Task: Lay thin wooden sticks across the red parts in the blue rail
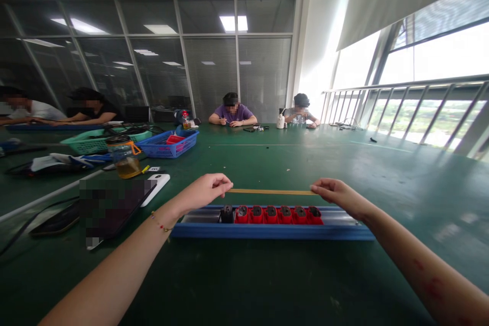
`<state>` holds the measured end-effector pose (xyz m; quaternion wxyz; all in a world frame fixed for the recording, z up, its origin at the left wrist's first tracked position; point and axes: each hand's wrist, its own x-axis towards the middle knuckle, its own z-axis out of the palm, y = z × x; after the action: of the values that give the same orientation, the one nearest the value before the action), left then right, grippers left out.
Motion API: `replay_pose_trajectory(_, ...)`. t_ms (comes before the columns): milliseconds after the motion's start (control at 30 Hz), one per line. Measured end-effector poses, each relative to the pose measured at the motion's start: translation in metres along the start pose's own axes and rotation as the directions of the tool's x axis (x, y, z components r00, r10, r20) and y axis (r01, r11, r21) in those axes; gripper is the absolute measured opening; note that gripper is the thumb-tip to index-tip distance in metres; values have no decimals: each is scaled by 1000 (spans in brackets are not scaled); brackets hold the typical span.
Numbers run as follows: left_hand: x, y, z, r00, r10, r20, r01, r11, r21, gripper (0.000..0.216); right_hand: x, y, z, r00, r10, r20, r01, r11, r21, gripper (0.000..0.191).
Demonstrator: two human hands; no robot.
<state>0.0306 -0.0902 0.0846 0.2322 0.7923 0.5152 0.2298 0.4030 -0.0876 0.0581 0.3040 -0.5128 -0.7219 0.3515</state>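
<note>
My left hand pinches the left end of a thin yellow strip, and my right hand pinches its right end. The strip is stretched level just above and behind a long blue rail that lies across the green table. In the rail sit several red blocks in a row, with one black block at their left end. Both hands hover over the rail's far side.
To the left lie a dark tablet, a white phone, a jar of amber liquid, a blue basket and a green basket. Several people sit at the table's far and left sides. A railing runs along the right.
</note>
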Motion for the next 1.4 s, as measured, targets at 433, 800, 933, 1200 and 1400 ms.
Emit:
replay_pose_trajectory(433,-17,-17,25,987,-84,-134,91,995,46,43,-8,19,21,996,65,-58,-67,997,-30,41)
replay_pose_trajectory(800,-17,-23,30,992,-125,-27,126,992,28,44,-9,23,23,998,64,4,-64,994,-86,40)
replay_pose_trajectory(933,-18,-23,31,993,-120,15,120,993,-16,45,-10,22,22,998,59,13,-57,990,-128,42)
replay_pose_trajectory(1200,-17,-22,30,997,-77,-12,78,996,33,41,-11,24,22,1000,18,26,-11,974,-227,44)
replay_pose_trajectory(1400,-13,-15,22,1000,27,-14,-24,982,188,35,-11,24,21,1000,-12,26,18,972,-232,44)
